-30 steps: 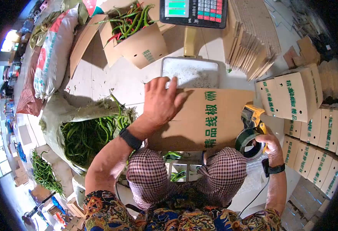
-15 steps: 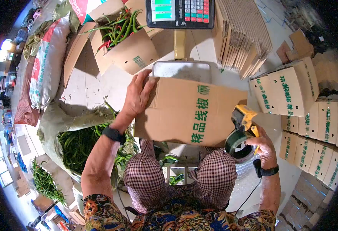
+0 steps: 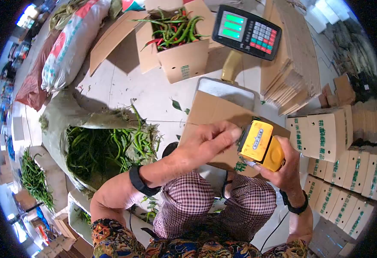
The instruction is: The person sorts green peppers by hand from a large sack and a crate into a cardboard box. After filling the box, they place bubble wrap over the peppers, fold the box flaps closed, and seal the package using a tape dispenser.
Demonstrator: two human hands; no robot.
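My right hand grips a yellow tape dispenser by its handle, its flat side turned up. Close against the dispenser's left edge, my left hand has thumb and fingers pinched together. Whether a tape end is between them cannot be made out. Beneath both hands a brown cardboard box with green print lies above my knees, its far edge over the pan of the weighing scale. The hands and dispenser cover much of its print.
An open carton of green and red chillies stands beyond. The scale's display is lit. Flattened cartons lean behind it; printed boxes are stacked at right. A sack of green chillies lies open at left, near a white sack.
My left hand has left the box's far left corner and come to the dispenser. The dispenser has been raised and turned over the box. The box has tilted and shifted, and the view has swung left.
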